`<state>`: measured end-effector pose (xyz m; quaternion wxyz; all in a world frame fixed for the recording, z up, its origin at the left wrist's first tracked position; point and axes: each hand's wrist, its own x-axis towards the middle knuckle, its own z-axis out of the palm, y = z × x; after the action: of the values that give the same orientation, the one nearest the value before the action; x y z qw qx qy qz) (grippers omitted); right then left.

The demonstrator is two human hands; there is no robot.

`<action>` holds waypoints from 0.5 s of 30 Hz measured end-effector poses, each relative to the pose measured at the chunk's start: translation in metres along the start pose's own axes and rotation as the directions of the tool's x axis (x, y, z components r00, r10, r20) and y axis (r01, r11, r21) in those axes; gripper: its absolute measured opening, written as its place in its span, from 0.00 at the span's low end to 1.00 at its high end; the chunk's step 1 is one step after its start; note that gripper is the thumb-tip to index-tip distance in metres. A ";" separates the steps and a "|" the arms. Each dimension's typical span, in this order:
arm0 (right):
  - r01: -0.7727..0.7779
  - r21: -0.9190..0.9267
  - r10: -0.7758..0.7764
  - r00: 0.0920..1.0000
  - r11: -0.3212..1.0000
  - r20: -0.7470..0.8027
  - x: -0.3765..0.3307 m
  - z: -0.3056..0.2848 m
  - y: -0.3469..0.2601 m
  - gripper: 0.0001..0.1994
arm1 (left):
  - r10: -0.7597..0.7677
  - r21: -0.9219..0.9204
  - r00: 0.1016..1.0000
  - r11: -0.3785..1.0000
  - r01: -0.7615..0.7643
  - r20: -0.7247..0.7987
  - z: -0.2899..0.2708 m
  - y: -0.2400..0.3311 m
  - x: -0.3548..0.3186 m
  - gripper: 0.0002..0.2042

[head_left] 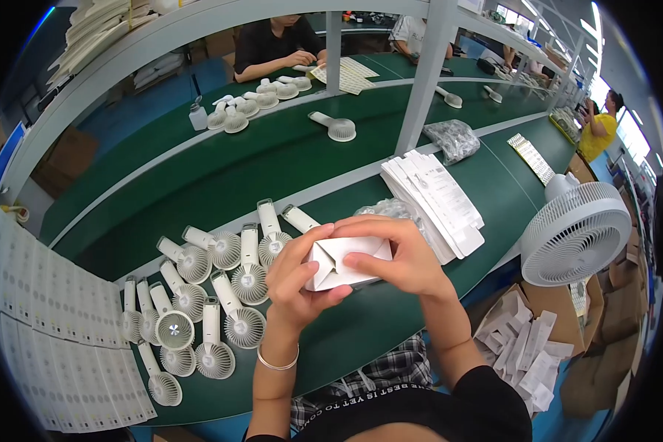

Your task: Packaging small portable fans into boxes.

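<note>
Box (355,246): white, centre of frame
Left fingers (287,258): grip it
Right fingers (383,227): grip it
Fans (249,284): crowd lower left

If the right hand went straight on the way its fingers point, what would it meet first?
The white box in its own grip; beyond that, probably the left hand on the other side, though depth is unclear.
</note>
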<state>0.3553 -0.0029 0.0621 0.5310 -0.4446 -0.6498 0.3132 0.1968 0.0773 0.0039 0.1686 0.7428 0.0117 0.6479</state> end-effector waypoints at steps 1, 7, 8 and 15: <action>-0.001 -0.023 0.001 1.000 1.000 0.008 0.000 -0.001 0.000 0.17 | 0.003 0.001 1.000 1.000 -0.003 0.015 0.001 0.000 0.000 0.26; -0.004 -0.085 0.007 1.000 0.996 0.026 -0.009 -0.004 -0.010 0.16 | 0.041 0.014 0.998 0.999 -0.041 0.045 0.000 -0.001 0.002 0.30; 0.136 -0.105 -0.130 0.989 0.985 0.069 -0.011 -0.006 -0.010 0.18 | 0.046 -0.012 0.999 0.999 -0.046 0.002 0.001 0.000 0.003 0.32; 0.201 -0.219 -0.163 0.970 0.955 0.182 -0.016 -0.013 -0.019 0.35 | 0.105 0.138 0.985 0.983 -0.124 0.134 -0.008 0.007 0.011 0.32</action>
<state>0.3642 -0.0263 0.0748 0.4468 -0.4156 -0.7615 0.2184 0.1896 0.0750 0.0168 0.0765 0.7920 0.0055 0.6057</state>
